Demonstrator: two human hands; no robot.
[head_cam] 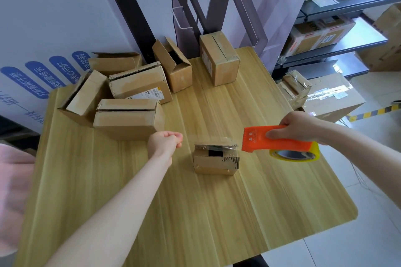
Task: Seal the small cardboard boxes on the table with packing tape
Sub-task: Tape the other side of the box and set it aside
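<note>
A small cardboard box (214,161) stands in the middle of the wooden table (195,212), with clear tape stretched over its top. My right hand (297,127) grips an orange tape dispenser (273,142) with a yellowish tape roll (303,154), just right of the box; the dispenser's toothed edge is close to the box's upper right corner. My left hand (167,140) hovers to the left of the box, fingers pinched, and seems to hold the end of the clear tape strip (208,140). The strip is hard to see.
Several cardboard boxes (128,118) are piled at the table's far left, some with flaps open. A taped box (219,58) stands at the far middle. Paper bags (186,13) lean on the wall. Shelves with cartons (319,34) and floor boxes (329,97) are on the right.
</note>
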